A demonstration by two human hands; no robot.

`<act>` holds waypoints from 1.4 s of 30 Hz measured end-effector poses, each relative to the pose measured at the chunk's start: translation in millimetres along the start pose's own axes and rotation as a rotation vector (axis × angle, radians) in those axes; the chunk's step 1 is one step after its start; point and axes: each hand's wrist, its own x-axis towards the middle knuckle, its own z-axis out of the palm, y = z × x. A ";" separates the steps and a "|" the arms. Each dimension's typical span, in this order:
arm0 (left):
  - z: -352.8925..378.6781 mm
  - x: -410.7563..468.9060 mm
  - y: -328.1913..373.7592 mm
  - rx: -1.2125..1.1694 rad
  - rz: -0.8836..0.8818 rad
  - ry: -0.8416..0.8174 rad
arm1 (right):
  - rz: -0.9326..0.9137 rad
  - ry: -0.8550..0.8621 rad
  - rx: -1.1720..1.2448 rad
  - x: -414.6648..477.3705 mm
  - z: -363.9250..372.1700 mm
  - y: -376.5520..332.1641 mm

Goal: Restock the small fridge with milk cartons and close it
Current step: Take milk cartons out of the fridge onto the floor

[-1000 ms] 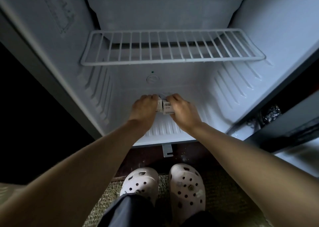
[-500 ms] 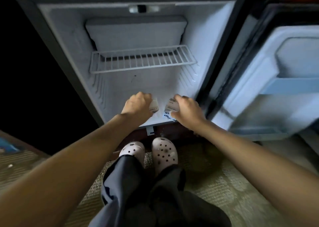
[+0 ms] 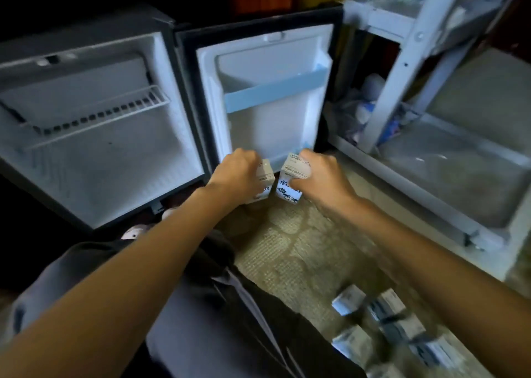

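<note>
Each hand was clamped on one milk carton: left hand [image 3: 238, 173], left carton [image 3: 263, 182]; right hand [image 3: 321, 176], right carton [image 3: 290, 182]. Both hung before the open fridge door [image 3: 270, 90], apparently for its bottom pocket. Spare cartons [image 3: 382, 320] lay at five o'clock on the carpet [image 3: 301, 248].

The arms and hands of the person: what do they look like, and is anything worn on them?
Both forearms are bare up to the frame edge, with no sleeve showing. The left hand and the right hand wear no glove, and no ring, watch or bracelet is visible.
</note>
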 end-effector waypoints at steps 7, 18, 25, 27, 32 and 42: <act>87.2 -22.6 107.4 0.035 0.191 -0.140 | 0.230 0.051 -0.026 -89.7 -32.8 121.8; 220.3 -85.3 208.0 0.086 0.434 -0.495 | 0.792 0.214 -0.021 -249.4 -30.2 285.6; 254.8 -111.0 225.7 0.195 0.475 -0.621 | 0.968 0.248 0.030 -323.8 6.6 341.6; 257.2 -114.0 228.1 0.207 0.477 -0.629 | 1.024 0.239 0.056 -333.0 24.4 350.7; 261.3 -119.4 226.8 0.174 0.471 -0.625 | 1.168 0.231 0.135 -341.6 57.8 367.3; 266.0 -125.8 227.0 0.121 0.439 -0.673 | 1.243 0.011 -0.006 -337.6 55.1 369.8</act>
